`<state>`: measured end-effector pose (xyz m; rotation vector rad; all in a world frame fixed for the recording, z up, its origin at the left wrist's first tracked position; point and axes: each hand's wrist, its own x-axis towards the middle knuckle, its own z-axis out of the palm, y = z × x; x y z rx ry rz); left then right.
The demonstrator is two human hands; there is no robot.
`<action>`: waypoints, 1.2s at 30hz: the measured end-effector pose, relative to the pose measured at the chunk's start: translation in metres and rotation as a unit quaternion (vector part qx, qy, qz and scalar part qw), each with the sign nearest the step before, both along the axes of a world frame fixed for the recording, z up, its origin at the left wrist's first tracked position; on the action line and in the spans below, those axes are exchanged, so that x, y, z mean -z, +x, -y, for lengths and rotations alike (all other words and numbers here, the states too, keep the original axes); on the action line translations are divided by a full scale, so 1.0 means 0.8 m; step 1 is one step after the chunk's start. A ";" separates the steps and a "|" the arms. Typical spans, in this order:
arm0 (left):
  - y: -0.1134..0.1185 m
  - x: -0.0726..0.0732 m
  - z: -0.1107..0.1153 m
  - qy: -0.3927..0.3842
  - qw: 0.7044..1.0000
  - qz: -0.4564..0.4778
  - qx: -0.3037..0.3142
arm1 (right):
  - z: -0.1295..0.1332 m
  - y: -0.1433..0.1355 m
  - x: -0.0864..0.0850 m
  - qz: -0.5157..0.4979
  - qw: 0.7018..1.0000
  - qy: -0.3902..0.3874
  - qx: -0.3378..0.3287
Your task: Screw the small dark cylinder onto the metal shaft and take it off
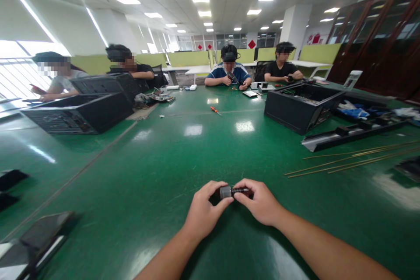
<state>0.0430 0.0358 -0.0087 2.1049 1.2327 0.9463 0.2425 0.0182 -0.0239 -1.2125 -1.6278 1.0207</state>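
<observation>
Near the front of the green table (157,157), both of my hands meet on a small dark object with a grey cylindrical collar (225,192) and a black threaded or ribbed shaft. My left hand (205,210) closes its thumb and fingers round the collar end. The thumb and fingers of my right hand (260,201) grip the shaft end, which points right. The two hands are almost touching, and part of the object is hidden by fingers.
Black computer cases (82,111) stand at the left and right (292,109). An orange screwdriver (215,110) lies mid-table. Thin brass rods (348,159) and a metal rail (341,133) lie right. Several people sit across the table.
</observation>
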 end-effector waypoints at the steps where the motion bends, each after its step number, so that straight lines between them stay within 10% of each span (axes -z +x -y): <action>1: 0.000 -0.001 0.000 0.001 1.000 0.002 0.000 | 0.000 0.000 0.000 -0.002 1.000 -0.001 0.000; 36: -0.004 0.000 0.000 0.016 1.000 0.011 -0.017 | -0.007 0.005 0.005 -0.021 0.999 -0.033 -0.014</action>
